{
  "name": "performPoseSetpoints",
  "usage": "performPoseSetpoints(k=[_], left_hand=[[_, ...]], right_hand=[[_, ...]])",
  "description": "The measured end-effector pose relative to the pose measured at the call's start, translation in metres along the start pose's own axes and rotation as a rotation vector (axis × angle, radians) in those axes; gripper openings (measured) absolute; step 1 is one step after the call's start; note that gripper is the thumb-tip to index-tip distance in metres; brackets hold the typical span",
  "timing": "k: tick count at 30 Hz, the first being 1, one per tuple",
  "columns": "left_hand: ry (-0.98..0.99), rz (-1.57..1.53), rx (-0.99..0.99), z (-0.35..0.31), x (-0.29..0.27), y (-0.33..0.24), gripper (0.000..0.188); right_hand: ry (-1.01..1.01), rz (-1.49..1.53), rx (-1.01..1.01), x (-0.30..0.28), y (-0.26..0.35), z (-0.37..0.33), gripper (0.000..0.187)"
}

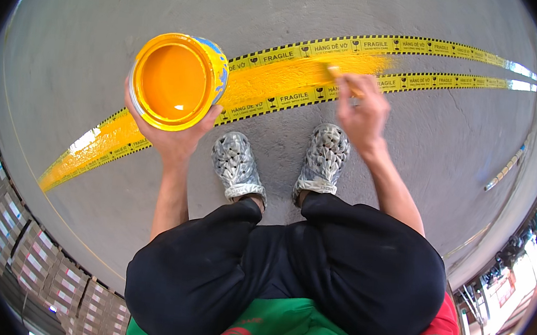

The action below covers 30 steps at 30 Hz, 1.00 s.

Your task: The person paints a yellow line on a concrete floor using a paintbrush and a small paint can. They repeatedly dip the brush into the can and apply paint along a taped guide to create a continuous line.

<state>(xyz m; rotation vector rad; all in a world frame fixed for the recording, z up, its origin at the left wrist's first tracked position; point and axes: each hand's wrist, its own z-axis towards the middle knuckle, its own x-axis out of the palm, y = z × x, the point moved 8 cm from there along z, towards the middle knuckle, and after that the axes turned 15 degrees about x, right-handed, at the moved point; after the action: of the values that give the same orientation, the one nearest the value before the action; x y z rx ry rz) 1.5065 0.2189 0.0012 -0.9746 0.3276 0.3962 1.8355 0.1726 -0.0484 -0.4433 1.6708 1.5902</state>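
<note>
A person in dark trousers (350, 257) crouches over a grey floor (271, 133), the left hand (175, 139) cupped under and around a yellow paint can (222, 69), its open mouth showing orange-yellow paint (174, 79). The right hand (364, 115) pinches a paintbrush (334, 70), bristles pointing up and left of the fingers at a wet yellow stripe (276, 79). Motion blurs the brush tip, and whether it touches the floor cannot be told. Two bands of black-and-yellow tape border the stripe: the upper tape (330, 48) passes beyond the right hand, the lower tape (300, 98) just to its left and again to its right. Patterned clogs (325, 156) stand between the forearms, nearer the body than either hand. Well to the right of the right hand, a thin stick (506, 168) lies on the floor.
</note>
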Motion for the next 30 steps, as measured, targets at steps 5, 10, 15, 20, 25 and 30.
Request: performPoseSetpoints(k=[5, 10, 15, 20, 25, 30], left_hand=[[-0.014, 0.029, 0.026, -0.002, 0.004, -0.002, 0.113], [0.012, 0.024, 0.04, 0.005, 0.006, -0.005, 0.118], [-0.006, -0.045, 0.006, 0.002, 0.007, -0.004, 0.117], [-0.015, 0.018, 0.018, -0.003, 0.001, -0.001, 0.118], [-0.017, 0.009, 0.029, -0.002, 0.004, -0.002, 0.117], [-0.024, -0.027, -0.022, 0.0, 0.01, -0.003, 0.115]], right_hand=[[-0.13, -0.294, 0.022, -0.034, -0.017, 0.01, 0.014], [0.18, 0.058, -0.05, 0.053, 0.042, -0.026, 0.014], [0.3, 0.473, 0.233, 0.081, 0.035, -0.022, 0.013], [-0.068, 0.029, 0.162, -0.006, -0.031, 0.009, 0.013], [-0.321, -0.393, 0.175, -0.073, -0.076, 0.029, 0.012], [-0.057, -0.108, -0.078, 0.001, -0.003, -0.009, 0.017]])
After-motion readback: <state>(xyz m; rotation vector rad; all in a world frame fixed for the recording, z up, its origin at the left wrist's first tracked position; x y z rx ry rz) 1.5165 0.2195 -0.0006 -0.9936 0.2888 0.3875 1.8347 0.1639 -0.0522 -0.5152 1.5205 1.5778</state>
